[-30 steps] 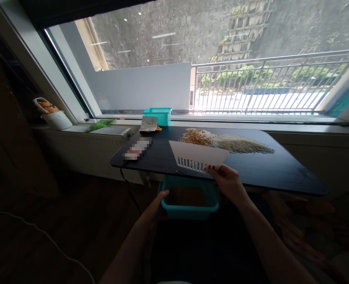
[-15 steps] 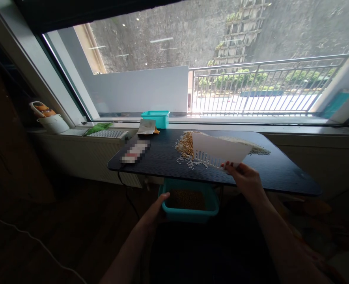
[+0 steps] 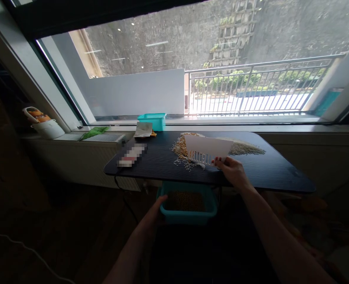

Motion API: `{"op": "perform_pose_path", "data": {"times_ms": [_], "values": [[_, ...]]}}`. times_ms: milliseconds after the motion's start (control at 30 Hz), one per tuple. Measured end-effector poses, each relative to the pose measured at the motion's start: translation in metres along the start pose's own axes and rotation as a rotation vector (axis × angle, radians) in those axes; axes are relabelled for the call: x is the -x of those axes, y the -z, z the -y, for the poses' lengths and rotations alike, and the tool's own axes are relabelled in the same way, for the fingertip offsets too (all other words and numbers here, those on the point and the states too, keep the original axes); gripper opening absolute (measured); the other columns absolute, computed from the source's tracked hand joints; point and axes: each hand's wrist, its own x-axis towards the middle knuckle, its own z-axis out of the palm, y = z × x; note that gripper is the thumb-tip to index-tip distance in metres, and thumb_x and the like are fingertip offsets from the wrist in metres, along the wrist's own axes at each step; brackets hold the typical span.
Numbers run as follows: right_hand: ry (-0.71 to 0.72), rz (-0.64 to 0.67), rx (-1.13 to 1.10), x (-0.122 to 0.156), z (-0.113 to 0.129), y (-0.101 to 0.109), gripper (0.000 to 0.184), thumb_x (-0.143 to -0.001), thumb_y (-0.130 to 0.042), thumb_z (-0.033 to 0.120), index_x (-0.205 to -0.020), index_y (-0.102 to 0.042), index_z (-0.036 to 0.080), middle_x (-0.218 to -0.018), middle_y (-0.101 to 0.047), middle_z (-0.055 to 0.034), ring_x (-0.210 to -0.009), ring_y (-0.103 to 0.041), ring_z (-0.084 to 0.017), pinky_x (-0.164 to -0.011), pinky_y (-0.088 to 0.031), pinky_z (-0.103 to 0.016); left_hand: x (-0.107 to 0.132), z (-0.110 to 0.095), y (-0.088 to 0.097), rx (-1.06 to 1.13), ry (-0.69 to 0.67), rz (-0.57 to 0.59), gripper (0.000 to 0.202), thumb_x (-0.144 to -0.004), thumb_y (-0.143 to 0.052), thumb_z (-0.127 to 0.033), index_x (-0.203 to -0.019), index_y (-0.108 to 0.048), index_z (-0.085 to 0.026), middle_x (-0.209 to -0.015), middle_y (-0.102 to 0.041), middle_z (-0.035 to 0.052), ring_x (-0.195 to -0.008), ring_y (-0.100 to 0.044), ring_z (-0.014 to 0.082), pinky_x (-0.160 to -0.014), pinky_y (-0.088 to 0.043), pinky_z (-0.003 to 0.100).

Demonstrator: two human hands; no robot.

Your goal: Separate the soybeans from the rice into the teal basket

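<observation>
My right hand [image 3: 232, 169] pinches the lower right corner of a thin white slotted card [image 3: 208, 146], its row of slots along the lower edge. The card stands tilted over the dark tabletop, beside a pile of yellow kernels [image 3: 180, 146] mixed with white grains. Behind its right end spreads a heap of white, rice-like grains [image 3: 245, 148]. Below the table's front edge, my left hand [image 3: 155, 211] grips the left side of a teal plastic tub [image 3: 189, 217], thumb over the rim. Brownish-yellow kernels [image 3: 186, 200] cover the tub's bottom.
A second teal tub [image 3: 159, 123] stands at the table's back left, with a paper packet [image 3: 144, 129] before it. A blurred-out flat object [image 3: 132, 155] lies on the left of the table [image 3: 159, 169]. The window [image 3: 127, 94] rises behind; a radiator [image 3: 73, 157] is at left.
The white card in my right hand has moved left toward the kernel pile and stands more level. My left hand keeps its hold on the tub. The view has shifted slightly.
</observation>
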Motion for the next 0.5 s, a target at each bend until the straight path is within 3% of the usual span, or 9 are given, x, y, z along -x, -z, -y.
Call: {"op": "perform_pose_path", "data": {"times_ms": [200,500], "values": [[-0.036,0.034,-0.015,0.002,0.002,0.0,0.033,-0.06,-0.073,0.05,-0.063,-0.063,0.019,-0.073,-0.072,-0.0054,-0.078,-0.068,-0.023,-0.079,-0.051,-0.037,0.0,0.0,0.0,0.003,-0.002,-0.031,0.063,-0.077,-0.052,-0.06,-0.128,-0.05,-0.023,-0.129,-0.056,0.0104,-0.116,-0.053,0.0303,-0.087,-0.047,0.041],[-0.051,0.022,-0.073,0.014,0.01,0.007,0.039,-0.056,-0.076,0.054,-0.069,-0.067,0.018,-0.072,-0.072,-0.0049,-0.073,-0.067,-0.022,-0.075,-0.053,-0.038,0.002,-0.001,-0.001,0.002,0.02,-0.026,0.065,-0.078,-0.05,-0.061,-0.13,-0.048,-0.023,-0.131,-0.055,0.0105,-0.117,-0.053,0.0301,-0.089,-0.046,0.041]]}}
